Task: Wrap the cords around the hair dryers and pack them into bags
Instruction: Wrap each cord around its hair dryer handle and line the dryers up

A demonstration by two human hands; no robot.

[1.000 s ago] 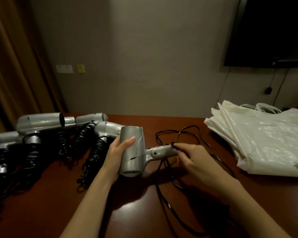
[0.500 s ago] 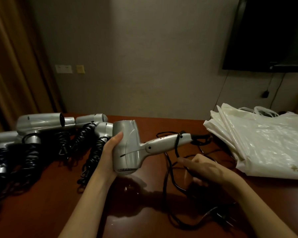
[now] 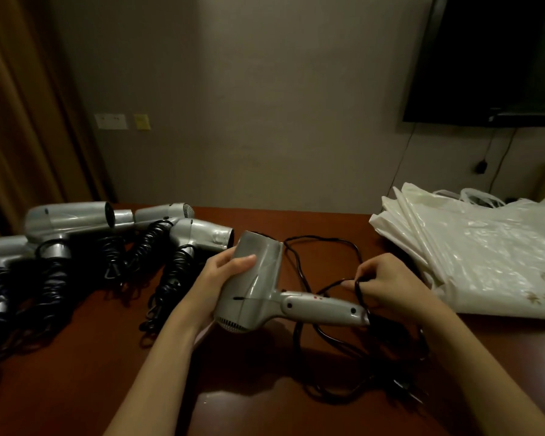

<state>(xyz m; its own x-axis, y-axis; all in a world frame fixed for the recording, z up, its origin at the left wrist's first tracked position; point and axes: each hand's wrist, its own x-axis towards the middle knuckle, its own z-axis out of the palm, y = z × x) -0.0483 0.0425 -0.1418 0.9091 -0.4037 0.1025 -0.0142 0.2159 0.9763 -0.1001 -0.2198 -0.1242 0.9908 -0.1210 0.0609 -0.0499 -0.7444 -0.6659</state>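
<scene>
Meanwhile the left hand (image 3: pixel 221 278) wraps its grip round the hair dryer (image 3: pixel 258 287) barrel, and the right hand (image 3: pixel 387 284) pinches the black cord (image 3: pixel 359 289) beside the handle, above the worktop (image 3: pixel 265 404).

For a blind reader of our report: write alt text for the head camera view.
A person's left hand grips the barrel of a silver hair dryer while the right hand pinches its loose black cord near the handle end, above a reddish-brown table. More silver hair dryers with coiled cords lie left; white plastic bags are stacked right.
</scene>
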